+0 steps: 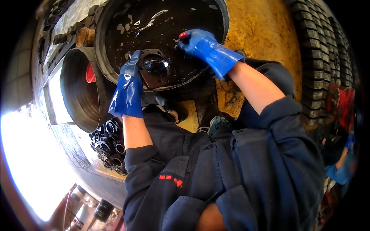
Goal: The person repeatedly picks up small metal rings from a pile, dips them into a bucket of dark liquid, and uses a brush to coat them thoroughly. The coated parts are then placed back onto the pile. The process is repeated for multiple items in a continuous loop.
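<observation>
My left hand [130, 79], in a long blue rubber glove, grips the left edge of a dark metal flange plate [152, 81]. The plate has a large round opening and small bolt holes, and it is tilted at the near side of a wide tub [102, 52] of dark liquid. My right hand [195, 41], gloved alike, is closed around a small red-ended tool [184, 35] above the liquid, to the right of the plate and apart from it. Most of that tool is hidden in the fist; dark bristle-like strands show beside the fingers.
Left of the tub, a dark bucket [71, 84] lies tipped with a red object [90, 73] inside. Several black ring-shaped metal parts [110, 146] are piled below it. Large tyres [314, 57] stand on the right. Another person [341, 169] is at the far right edge.
</observation>
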### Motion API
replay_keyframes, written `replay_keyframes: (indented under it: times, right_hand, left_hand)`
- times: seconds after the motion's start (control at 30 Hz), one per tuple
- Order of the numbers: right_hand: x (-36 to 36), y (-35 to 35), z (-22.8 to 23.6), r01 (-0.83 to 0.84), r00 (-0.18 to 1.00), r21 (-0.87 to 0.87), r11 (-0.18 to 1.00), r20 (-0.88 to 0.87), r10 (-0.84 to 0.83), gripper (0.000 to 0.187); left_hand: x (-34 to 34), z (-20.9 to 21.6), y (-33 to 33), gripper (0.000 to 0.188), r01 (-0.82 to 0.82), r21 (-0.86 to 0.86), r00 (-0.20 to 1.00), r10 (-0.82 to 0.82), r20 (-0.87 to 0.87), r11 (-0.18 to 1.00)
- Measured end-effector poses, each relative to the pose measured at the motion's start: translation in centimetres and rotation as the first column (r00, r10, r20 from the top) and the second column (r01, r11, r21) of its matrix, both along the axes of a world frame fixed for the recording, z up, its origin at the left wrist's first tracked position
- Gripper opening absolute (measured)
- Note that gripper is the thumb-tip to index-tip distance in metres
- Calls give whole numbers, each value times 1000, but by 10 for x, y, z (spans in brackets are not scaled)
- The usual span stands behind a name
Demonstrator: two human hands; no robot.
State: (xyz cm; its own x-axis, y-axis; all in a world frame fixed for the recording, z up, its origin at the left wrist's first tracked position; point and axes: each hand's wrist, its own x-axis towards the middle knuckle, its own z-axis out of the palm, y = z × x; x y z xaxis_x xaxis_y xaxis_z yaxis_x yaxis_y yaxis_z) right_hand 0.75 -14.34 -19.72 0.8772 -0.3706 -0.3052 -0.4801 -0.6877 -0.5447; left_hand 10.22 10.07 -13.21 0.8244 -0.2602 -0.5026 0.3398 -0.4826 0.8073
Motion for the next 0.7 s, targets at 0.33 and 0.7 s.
replay_keyframes:
  times: [0.33,0.7]
  right_hand:
    - [21,18,40,-598,212,-455,660,704,678,43]
    - [7,40,59,-403,914,-62,913,27,405,39]
  left_hand:
    - [12,-10,-2,62,37,130,999,-34,-25,991]
    - [0,-16,-11,53,111,-84,992,-105,64,990]
